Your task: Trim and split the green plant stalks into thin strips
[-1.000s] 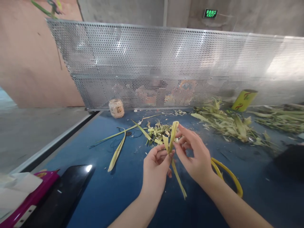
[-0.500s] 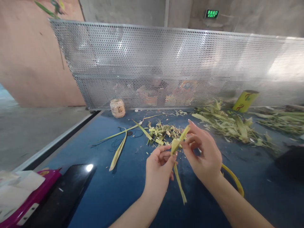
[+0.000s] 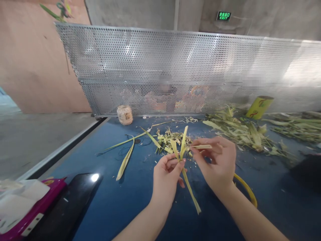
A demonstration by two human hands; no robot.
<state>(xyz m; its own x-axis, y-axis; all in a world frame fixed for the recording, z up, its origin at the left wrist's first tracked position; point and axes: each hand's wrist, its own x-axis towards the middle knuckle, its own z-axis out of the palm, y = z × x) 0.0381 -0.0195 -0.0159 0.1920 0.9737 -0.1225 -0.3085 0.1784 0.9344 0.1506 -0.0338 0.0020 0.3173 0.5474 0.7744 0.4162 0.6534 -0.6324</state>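
Pale green leaf strips (image 3: 184, 142) stand fanned out above my left hand (image 3: 168, 174), which pinches them where they meet. One long strip (image 3: 192, 195) hangs down below the fingers. Level with the fan, to its right, my right hand (image 3: 217, 160) pinches a short pale strip (image 3: 202, 146) that lies nearly sideways. Behind both hands is a small pile of leaf scraps (image 3: 168, 142) on the blue table (image 3: 100, 207). A single folded leaf (image 3: 125, 160) rests left of the hands.
A tin (image 3: 124, 114) stands by the perforated metal screen (image 3: 150, 53). Leaf heaps (image 3: 243, 132) and a yellow-green container (image 3: 259, 107) are at the back right. Black tablet (image 3: 67, 204) and magenta box (image 3: 35, 207) sit front left; a yellow strip (image 3: 247, 189) curves beside my right forearm.
The leaf pieces between my hands have spread apart into separate upright strips. My right hand has turned, with a short strip now lying sideways in its fingers. The hanging strip has swung slightly right.
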